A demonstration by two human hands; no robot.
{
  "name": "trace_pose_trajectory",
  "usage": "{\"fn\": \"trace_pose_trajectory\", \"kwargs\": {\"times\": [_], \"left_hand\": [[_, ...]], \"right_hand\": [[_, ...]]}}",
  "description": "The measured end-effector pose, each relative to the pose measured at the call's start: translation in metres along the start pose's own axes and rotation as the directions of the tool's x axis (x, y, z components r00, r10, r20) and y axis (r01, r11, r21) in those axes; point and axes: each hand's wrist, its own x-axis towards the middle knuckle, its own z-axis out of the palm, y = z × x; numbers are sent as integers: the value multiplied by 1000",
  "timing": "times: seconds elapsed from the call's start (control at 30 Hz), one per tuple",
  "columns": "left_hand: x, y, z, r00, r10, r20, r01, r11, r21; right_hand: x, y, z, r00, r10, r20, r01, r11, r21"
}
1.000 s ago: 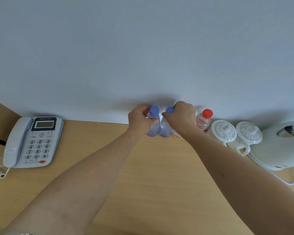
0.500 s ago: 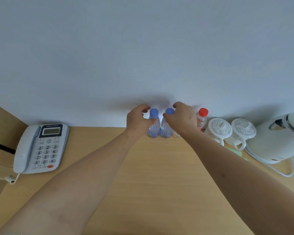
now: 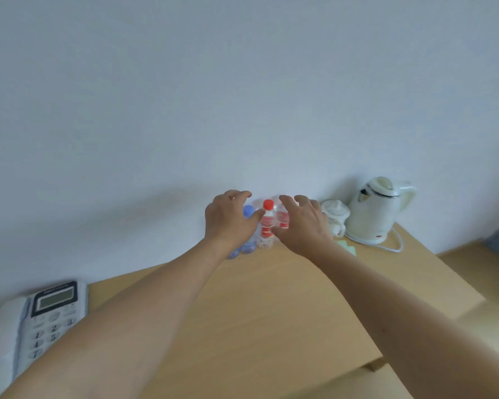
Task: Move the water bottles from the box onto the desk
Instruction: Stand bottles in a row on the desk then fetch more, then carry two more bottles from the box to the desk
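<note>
The light tan wooden table [image 3: 271, 306] has a faint wood grain. The plain wall [image 3: 242, 96] behind it is pale bluish white. One clear plastic bottle with a red cap [image 3: 267, 223] has a red and white label. Next to it is a clear plastic bottle with a blue cap [image 3: 248, 226], and its lower part looks bluish. The plastic electric kettle [image 3: 378, 211] is white with a dark line around its lid, a small red spot near its bottom, and a white cord. The lidded cup [image 3: 335, 214] is white. The desk phone [image 3: 32, 326] is pale grey with a dark frame around a greenish screen and dark numbers on pale keys. A small pale green thing [image 3: 347, 246] lies near the kettle.
</note>
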Motion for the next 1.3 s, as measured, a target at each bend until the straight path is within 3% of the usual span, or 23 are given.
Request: {"fn": "trace_pose_trajectory", "kwargs": {"times": [0.23, 0.5, 0.7, 1.03, 1.3], "left_hand": [[-34, 86, 22, 939, 294, 178, -314, 945, 92], [-97, 213, 57, 780, 519, 349, -573, 817, 64], [-161, 329, 96, 638, 674, 372, -720, 694, -21], [-310, 521, 162, 434, 808, 398, -816, 540, -206], [-420, 647, 212, 278, 877, 393, -837, 422, -348]], "right_hand": [[-100, 62, -48, 961, 254, -110, -265, 960, -95], [-213, 137, -101, 843, 475, -253, -505, 861, -64], [-309, 208, -144, 719, 612, -328, -658, 752, -38], [-498, 341, -219, 485, 802, -348, -859, 511, -19], [-627, 415, -268, 318, 869, -378, -935, 353, 24]]}}
